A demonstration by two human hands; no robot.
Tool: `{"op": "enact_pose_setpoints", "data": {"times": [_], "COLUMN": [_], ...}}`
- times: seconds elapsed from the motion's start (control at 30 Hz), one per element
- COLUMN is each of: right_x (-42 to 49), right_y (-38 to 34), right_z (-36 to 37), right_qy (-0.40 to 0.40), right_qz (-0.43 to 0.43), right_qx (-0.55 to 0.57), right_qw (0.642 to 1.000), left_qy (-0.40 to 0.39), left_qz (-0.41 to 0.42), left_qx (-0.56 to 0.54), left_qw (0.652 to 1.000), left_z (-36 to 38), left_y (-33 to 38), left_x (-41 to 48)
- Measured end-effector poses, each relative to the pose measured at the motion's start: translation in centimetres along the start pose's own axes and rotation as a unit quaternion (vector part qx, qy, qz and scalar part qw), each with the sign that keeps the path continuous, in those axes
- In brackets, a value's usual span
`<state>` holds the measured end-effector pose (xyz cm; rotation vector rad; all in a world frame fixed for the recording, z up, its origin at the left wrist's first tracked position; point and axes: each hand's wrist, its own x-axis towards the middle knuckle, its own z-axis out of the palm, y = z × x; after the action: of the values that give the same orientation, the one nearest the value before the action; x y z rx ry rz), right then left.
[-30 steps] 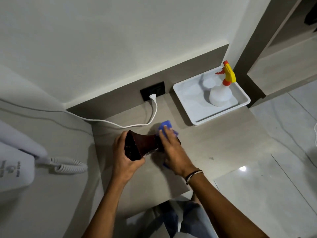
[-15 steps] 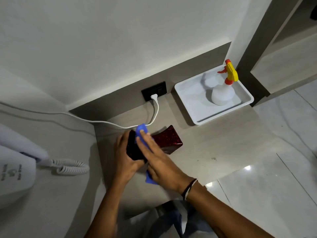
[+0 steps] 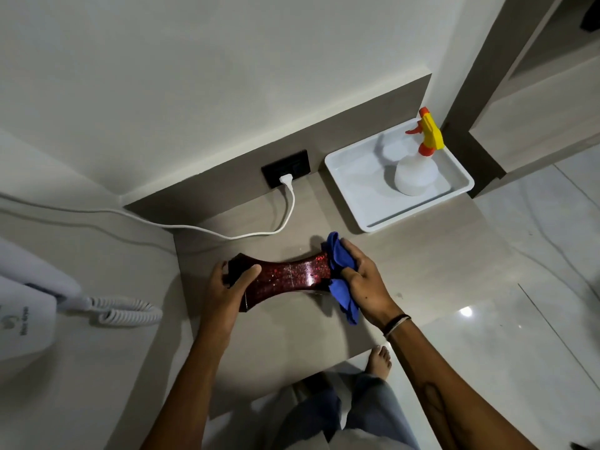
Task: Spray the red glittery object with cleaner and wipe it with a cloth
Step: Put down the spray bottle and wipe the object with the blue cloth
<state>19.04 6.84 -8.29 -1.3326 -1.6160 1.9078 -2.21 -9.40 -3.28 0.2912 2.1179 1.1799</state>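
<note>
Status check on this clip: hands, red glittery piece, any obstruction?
Left hand grips red glittery object. Right hand presses blue cloth on its far end. Spray bottle parked in tray, nothing blocking.

Dim, soft indoor light casts faint shadows, a bright glare spot sits on the floor (image 3: 466, 311), and edges bend wide-angle.

Dark red glittery object (image 3: 285, 277), blue cloth (image 3: 341, 264), white spray bottle (image 3: 415, 173) with yellow-orange head, white tray (image 3: 363, 209)
</note>
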Motion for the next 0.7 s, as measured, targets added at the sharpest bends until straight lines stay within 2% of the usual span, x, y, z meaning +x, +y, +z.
{"op": "enact_pose_setpoints", "data": {"times": [0.13, 0.23, 0.3, 0.4, 0.5, 0.57, 0.67, 0.7], "right_x": [0.7, 0.2, -1.0, -3.7, -4.8, -3.7, -1.7, -1.5], "right_y": [-1.2, -1.6, -2.1, -2.9, -2.5, -1.6, 0.0, 0.1], "right_z": [1.0, 1.5, 2.8, 7.1, 9.9, 8.3, 4.0, 3.6], "right_qy": [0.008, 0.015, -0.038, -0.129, -0.148, -0.127, -0.076, -0.070], "right_qz": [-0.039, -0.109, -0.154, -0.259, -0.344, -0.342, -0.265, -0.234], "right_qx": [-0.032, -0.146, -0.217, -0.233, -0.255, -0.316, -0.444, -0.454], "right_qw": [0.999, 0.983, 0.963, 0.928, 0.891, 0.876, 0.852, 0.857], "left_qy": [-0.093, -0.126, -0.089, -0.032, -0.013, -0.020, -0.006, -0.005], "left_qz": [0.070, 0.097, 0.133, 0.188, 0.202, 0.222, 0.204, 0.200], "left_qx": [0.124, 0.197, 0.229, 0.292, 0.275, 0.276, 0.296, 0.298], "left_qw": [0.985, 0.967, 0.960, 0.937, 0.940, 0.935, 0.933, 0.934], "left_z": [-0.7, -1.7, -1.1, 0.2, 0.7, 0.4, -0.1, 0.0], "left_y": [-0.2, -0.5, 0.0, 0.6, 1.0, 1.2, 1.0, 0.9], "left_x": [-0.7, -0.1, -0.2, -0.5, -0.4, -0.5, -0.6, -0.8]}}
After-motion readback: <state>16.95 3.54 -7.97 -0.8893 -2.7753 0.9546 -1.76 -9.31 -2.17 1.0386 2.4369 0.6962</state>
